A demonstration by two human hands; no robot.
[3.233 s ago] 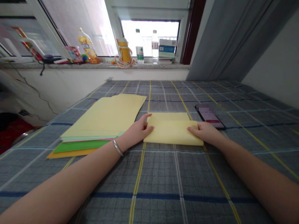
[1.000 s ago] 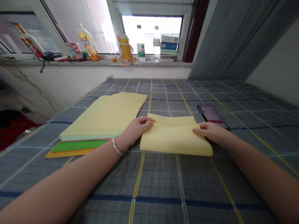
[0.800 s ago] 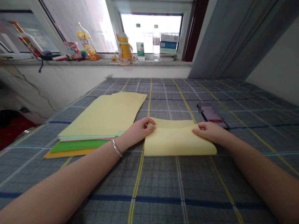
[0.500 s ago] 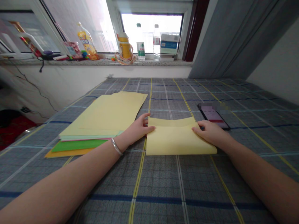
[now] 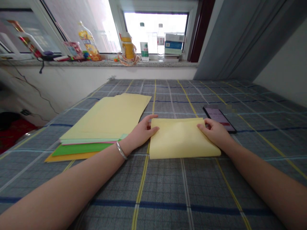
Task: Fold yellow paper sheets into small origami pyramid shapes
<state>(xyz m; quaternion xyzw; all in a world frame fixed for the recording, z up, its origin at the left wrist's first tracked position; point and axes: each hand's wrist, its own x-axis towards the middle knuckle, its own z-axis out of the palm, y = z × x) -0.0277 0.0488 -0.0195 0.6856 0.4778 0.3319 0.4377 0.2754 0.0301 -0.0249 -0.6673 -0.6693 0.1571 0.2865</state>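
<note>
A pale yellow sheet of paper (image 5: 181,140) lies bent over on itself, its rounded fold toward me and its far edges nearly lined up. My left hand (image 5: 146,129) is at its left far corner, thumb on top and the index finger stretched along the far edge. At the right far corner my right hand (image 5: 212,127) pinches the layers between thumb and fingers. Left of the sheet rests a stack of coloured paper (image 5: 107,116), pale yellow on top with green and orange edges below. My left wrist wears a silver bangle (image 5: 121,150).
A phone (image 5: 220,119) lies just beyond my right hand on the plaid cloth (image 5: 163,191). Along the windowsill (image 5: 153,64) stand a yellow cup (image 5: 128,48), several bottles, a white and green tube (image 5: 144,51) and stacked boxes (image 5: 173,44). A grey curtain (image 5: 223,41) hangs at right.
The sheet's upper layer has moved away from me, so the far strip of the lower layer is now almost covered. My right hand has shifted slightly farther with it; my left index finger has straightened.
</note>
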